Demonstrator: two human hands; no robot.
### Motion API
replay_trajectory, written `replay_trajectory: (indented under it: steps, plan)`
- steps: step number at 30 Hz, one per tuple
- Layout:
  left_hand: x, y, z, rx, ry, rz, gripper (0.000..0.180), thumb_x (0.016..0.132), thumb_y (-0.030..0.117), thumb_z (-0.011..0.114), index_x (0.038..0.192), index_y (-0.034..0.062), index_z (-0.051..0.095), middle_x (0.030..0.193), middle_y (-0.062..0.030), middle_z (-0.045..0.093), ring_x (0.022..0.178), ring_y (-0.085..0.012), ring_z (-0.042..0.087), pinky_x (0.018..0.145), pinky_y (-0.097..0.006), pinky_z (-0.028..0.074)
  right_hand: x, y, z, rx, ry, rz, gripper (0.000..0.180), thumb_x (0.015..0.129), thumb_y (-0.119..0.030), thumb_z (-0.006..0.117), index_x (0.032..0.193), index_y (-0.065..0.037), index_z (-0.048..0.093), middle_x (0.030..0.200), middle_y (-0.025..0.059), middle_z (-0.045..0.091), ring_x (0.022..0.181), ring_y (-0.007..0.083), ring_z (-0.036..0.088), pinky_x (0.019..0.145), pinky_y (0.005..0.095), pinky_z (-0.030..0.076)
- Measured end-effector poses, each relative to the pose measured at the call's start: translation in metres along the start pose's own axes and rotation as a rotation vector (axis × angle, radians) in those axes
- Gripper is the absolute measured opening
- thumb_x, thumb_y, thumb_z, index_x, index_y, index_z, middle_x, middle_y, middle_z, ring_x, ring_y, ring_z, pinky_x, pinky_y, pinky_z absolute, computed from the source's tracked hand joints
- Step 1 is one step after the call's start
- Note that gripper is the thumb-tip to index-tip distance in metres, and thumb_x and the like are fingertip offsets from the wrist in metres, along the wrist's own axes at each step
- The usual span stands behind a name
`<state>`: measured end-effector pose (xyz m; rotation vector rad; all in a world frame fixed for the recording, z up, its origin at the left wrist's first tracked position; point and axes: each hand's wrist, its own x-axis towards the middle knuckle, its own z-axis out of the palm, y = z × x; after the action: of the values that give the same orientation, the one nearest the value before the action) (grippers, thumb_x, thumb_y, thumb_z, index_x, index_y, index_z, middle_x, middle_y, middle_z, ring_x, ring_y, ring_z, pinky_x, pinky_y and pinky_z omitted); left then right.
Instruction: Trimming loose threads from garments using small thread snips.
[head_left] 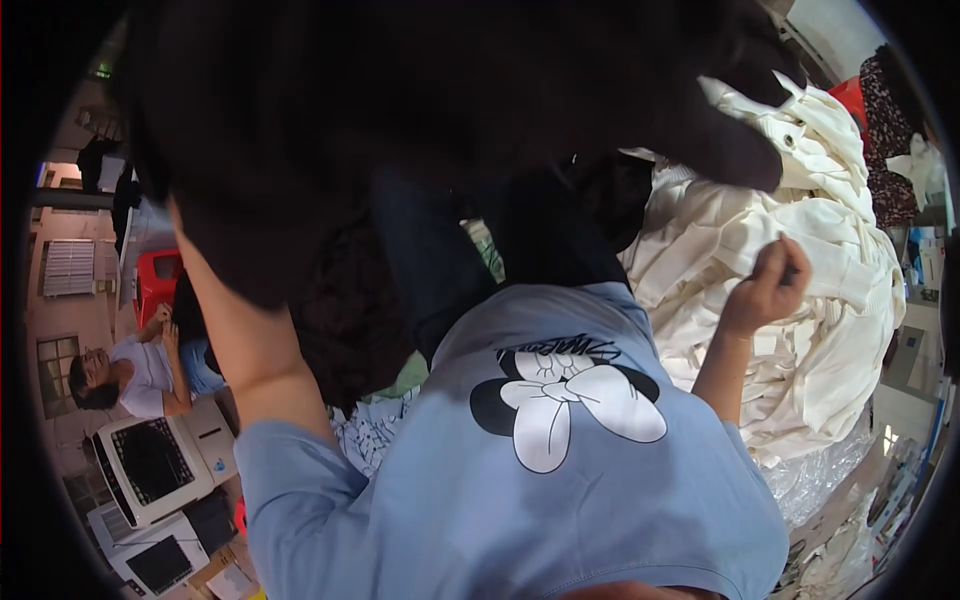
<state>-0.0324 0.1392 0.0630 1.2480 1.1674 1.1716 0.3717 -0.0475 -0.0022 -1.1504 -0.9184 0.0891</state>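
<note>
A large black garment (450, 90) fills the top of the view, close to the camera. My left forearm (240, 310) reaches up into it, and the cloth hides my left hand and its fingers. My right hand (772, 288) is raised on the right, below a hanging edge of the black cloth. Its fingers are curled closed, and whatever they hold, if anything, does not show. Behind that hand lies a big heap of white garments (690, 235).
More dark cloth (350, 310) lies left of my legs, beside blue-and-white patterned cloth (372, 430). Clear plastic wrap (825, 470) sits below the white heap. At the far left another person (150, 365) sits near a red chair (158, 280) and pale machines (160, 460).
</note>
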Motion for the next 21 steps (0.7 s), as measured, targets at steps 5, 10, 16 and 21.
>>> replay_trajectory:
  steps: [5, 10, 16, 21]
  plan:
    - [-0.282, -0.013, -0.162, 0.243, 0.531, -0.249, 0.029, 0.079, 0.020, 0.063, 0.100, 0.0004, 0.066, 0.089, -0.0034, 0.067, 0.076, -0.0202, 0.065, 0.076, -0.028, 0.052, 0.014, -0.006, 0.027, 0.127, -0.067, 0.091, 0.009, 0.093, -0.002, 0.055, 0.099, 0.002, 0.061, 0.067, -0.0013, 0.049, 0.055, 0.0033, 0.037, 0.049, 0.0187, 0.028]
    - [-0.322, -0.137, -0.159, 0.083, 0.156, -0.698, 0.027, 0.074, 0.011, 0.057, 0.095, -0.0016, 0.067, 0.086, -0.0014, 0.066, 0.082, -0.0116, 0.060, 0.072, -0.026, 0.047, -0.004, 0.027, 0.067, -0.018, -0.710, 0.202, 0.018, 0.092, 0.003, 0.052, 0.107, 0.001, 0.062, 0.095, 0.0002, 0.060, 0.086, 0.0070, 0.053, 0.079, 0.0194, 0.042]
    - [-0.302, -0.150, -0.137, 0.056, 0.490, -0.432, 0.032, 0.088, 0.013, 0.052, 0.111, -0.0067, 0.064, 0.100, -0.0066, 0.069, 0.092, -0.0125, 0.061, 0.083, -0.025, 0.047, -0.036, -0.010, 0.161, -0.015, -1.323, -0.032, 0.032, 0.081, 0.004, 0.064, 0.111, -0.003, 0.060, 0.092, 0.0046, 0.054, 0.085, 0.0132, 0.055, 0.073, 0.0241, 0.043]
    - [-0.272, -0.124, -0.143, -0.084, 0.850, -0.357, 0.027, 0.089, 0.013, 0.060, 0.106, -0.0070, 0.066, 0.094, -0.0089, 0.070, 0.088, -0.0145, 0.063, 0.081, -0.027, 0.049, -0.060, -0.035, 0.186, -0.193, -1.629, -0.325, 0.042, 0.077, -0.011, 0.071, 0.116, -0.008, 0.059, 0.111, 0.0085, 0.054, 0.091, 0.0270, 0.059, 0.078, 0.0325, 0.048]
